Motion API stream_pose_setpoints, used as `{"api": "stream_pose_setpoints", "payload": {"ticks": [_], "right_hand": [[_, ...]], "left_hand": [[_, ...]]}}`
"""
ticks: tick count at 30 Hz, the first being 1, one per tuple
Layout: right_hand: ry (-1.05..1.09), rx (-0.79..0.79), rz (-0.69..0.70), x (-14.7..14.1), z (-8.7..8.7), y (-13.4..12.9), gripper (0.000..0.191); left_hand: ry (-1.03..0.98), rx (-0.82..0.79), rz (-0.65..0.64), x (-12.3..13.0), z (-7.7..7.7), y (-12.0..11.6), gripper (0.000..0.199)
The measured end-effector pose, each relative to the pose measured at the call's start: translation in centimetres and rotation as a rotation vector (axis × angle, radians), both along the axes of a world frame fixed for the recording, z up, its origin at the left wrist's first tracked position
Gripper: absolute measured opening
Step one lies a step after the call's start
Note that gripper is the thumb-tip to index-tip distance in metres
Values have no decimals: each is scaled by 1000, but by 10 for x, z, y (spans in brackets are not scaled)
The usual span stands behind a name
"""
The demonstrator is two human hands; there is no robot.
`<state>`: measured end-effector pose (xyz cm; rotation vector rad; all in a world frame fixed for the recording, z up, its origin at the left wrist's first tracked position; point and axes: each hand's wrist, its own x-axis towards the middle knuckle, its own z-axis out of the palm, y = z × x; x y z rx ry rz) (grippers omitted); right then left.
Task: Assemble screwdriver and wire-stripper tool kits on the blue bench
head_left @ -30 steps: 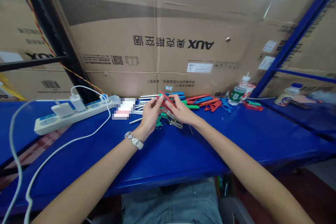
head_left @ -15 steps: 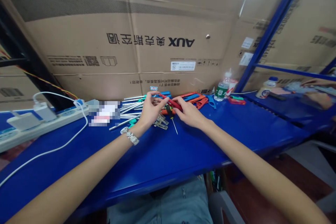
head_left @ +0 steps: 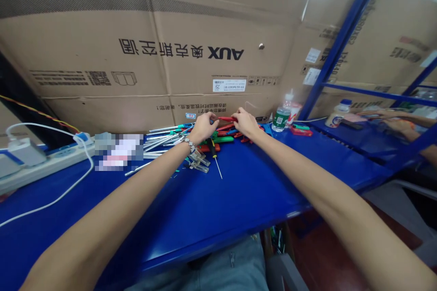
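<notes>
Both of us, left hand [head_left: 204,128] and right hand [head_left: 246,123], sit higher in the frame than half a second ago, closer to the cardboard [head_left: 191,18], and the red piece [head_left: 226,119] between them lies flatter than its earlier slope. It is just above the centre of the frame. My right fingers are clamped on its right end; my left fingertips meet or nearly meet its left end, and I cannot tell whether they grip it. The hands themselves are apart.

I judge this piece to be partway through handling: picked up, not yet set down. Whether any parts of it are joined, I cannot tell. Silver rods [head_left: 157,145], a green handle [head_left: 224,139] and clear pieces [head_left: 199,166] lie loose left of and below it, perhaps unfinished.

Its long axis runs nearly level, left to right across the frame. Which end is its tip, I cannot make out. Below, a black-and-yellow screwdriver [head_left: 213,148] points down and slightly right.
</notes>
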<state>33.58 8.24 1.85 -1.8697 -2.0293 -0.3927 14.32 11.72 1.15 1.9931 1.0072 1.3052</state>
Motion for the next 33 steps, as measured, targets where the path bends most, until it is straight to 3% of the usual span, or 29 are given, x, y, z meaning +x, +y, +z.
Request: {"api": "stream_pose_setpoints", "payload": {"ticks": [6, 8, 11, 14, 22, 33], "right_hand": [[19, -29, -53, -5, -14, 3, 35], [16, -29, 9, -11, -14, -9, 36], [-65, -78, 232, -24, -13, -30, 36], [-160, -149, 305, -37, -17, -39, 36], [-283, -166, 302, -44, -25, -24, 30], [-112, -84, 222, -5, -6, -50, 23]], "left_hand": [[100, 138, -6, -30, -3, -13, 7], [125, 158, 5, -45, -3, -24, 8], [187, 204, 25, -63, -5, -42, 14], [317, 284, 7, -75, -14, -54, 18], [647, 476, -83, -87, -38, -51, 22], [638, 469, -100, -85, -42, -49, 23]]}}
